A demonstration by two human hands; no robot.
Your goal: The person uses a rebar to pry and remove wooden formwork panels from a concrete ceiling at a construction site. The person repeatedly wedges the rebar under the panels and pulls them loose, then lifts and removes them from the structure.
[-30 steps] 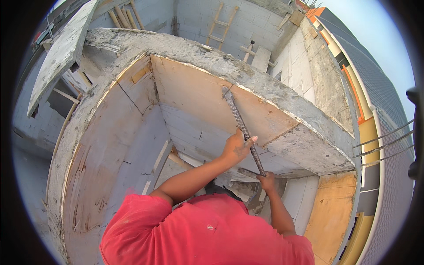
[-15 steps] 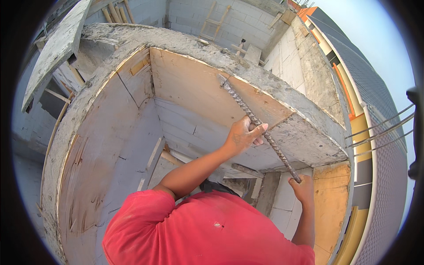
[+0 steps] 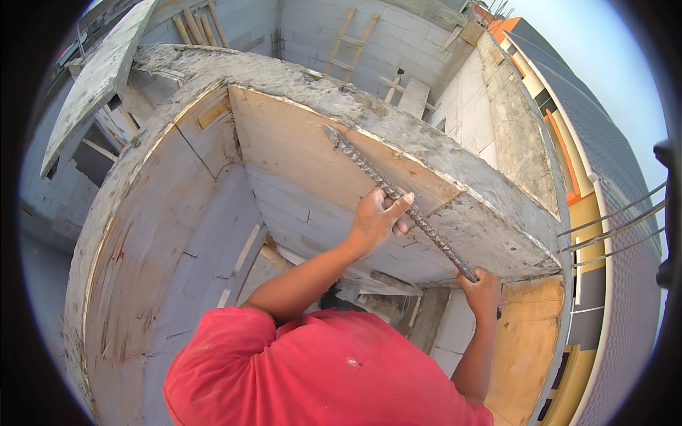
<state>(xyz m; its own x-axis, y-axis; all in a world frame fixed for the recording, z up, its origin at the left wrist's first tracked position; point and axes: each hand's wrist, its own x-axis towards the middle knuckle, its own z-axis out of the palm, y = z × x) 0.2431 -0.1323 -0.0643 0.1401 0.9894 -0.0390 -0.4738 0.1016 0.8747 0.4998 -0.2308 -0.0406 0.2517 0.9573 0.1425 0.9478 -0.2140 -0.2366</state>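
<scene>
A long grey ribbed steel bar (image 3: 437,238) slants far left to near right before a flat brown plywood panel (image 3: 284,131). The left hand (image 3: 379,219) grips its middle, the right hand (image 3: 484,290) its near end: sensible holds, as it looks stiff, heavy and unlikely to slip.

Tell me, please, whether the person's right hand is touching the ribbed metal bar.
Touching: the head view shows the right hand closed around the ribbed metal bar near its lower end, with no gap visible.
</scene>
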